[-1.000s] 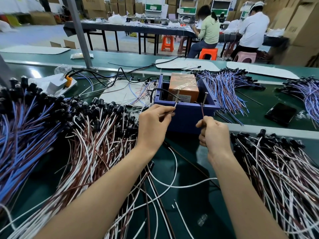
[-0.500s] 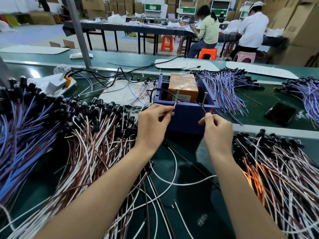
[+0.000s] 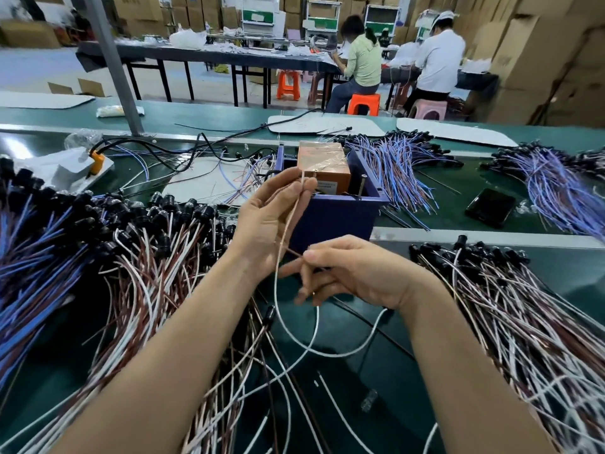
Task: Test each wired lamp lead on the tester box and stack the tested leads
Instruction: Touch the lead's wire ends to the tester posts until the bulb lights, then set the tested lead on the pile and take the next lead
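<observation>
Pinching one thin white-and-brown wire lead [image 3: 275, 299] with left hand [image 3: 266, 224] and right hand [image 3: 355, 273]; probably lots left to test.

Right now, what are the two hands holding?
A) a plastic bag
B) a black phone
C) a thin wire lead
C: the left hand pinches the white end of the wire lead up in front of the blue box, and the right hand pinches its brown strand lower down.
</observation>
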Demonstrator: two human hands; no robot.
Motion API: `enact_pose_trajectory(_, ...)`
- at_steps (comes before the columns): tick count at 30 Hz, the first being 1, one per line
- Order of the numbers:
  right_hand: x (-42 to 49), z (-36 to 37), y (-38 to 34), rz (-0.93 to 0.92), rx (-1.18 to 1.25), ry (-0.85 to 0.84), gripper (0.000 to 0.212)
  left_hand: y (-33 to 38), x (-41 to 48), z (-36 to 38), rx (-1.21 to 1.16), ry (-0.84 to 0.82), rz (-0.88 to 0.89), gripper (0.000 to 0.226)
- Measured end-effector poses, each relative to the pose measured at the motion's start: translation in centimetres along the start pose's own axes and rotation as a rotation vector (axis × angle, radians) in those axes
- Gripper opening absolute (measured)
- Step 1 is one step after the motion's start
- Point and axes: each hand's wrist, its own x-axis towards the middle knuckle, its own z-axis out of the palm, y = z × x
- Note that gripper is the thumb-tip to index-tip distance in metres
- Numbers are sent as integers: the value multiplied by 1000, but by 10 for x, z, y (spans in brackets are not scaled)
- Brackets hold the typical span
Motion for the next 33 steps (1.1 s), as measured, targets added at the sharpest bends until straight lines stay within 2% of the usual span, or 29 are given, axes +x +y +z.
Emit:
enact_pose_trajectory(2, -4, 6, -3, 13, -82, -66, 30, 5, 1, 0, -139, -25, -77, 19)
enact_pose_trajectory(4, -12, 4, -9, -13, -62, -42, 28, 9, 0, -1, -207, -53, -132, 18)
enact_pose_trajectory(7, -30, -18, -28, -76, -34, 162, 26, 12, -3, -1, -253, -99, -182, 19)
enact_pose_trajectory(10, -54, -53, -54, -120, -130, 365, 19, 17, -6, -3, -328, -232, -282, 49)
enact_pose_trajectory(12, -76, -74, -75, -144, -220, 491, 18, 17, -10, 2, -331, -346, -364, 59)
enact_pose_trajectory(15, -99, -94, -99, -223, -186, 582, 16, 10, -16, 5, -171, -471, -412, 50)
enact_pose_trajectory(17, -119, -100, -103, -265, -165, 604, 13, -3, -27, 11, -27, -681, -485, 47)
enact_pose_trajectory(18, -131, -103, -102, -240, -187, 582, 14, -10, -33, 14, 1, -847, -562, 50)
enact_pose_trajectory(20, -150, -104, -93, -48, -236, 451, 25, -19, -41, 17, 79, -1159, -725, 59)
enact_pose_trajectory(22, -160, -102, -75, 218, -293, 325, 34, -22, -41, 15, 228, -1314, -826, 63)
enact_pose_trajectory(24, -157, -100, -51, 423, -413, 375, 32, -20, -38, 11, 403, -1263, -821, 58)
enact_pose_trajectory(26, -146, -97, -24, 618, -573, 554, 30, -17, -34, 5, 613, -1063, -723, 45)
enact_pose_trajectory(28, -133, -91, 1, 777, -762, 655, 30, -18, -30, -1, 816, -860, -618, 33)
enact_pose_trajectory(31, -118, -83, 23, 790, -864, 700, 23, -24, -26, -7, 1078, -640, -483, 24)
enact_pose_trajectory(33, -116, -82, 22, 750, -866, 741, 16, -27, -22, -12, 1401, -547, -326, 21)
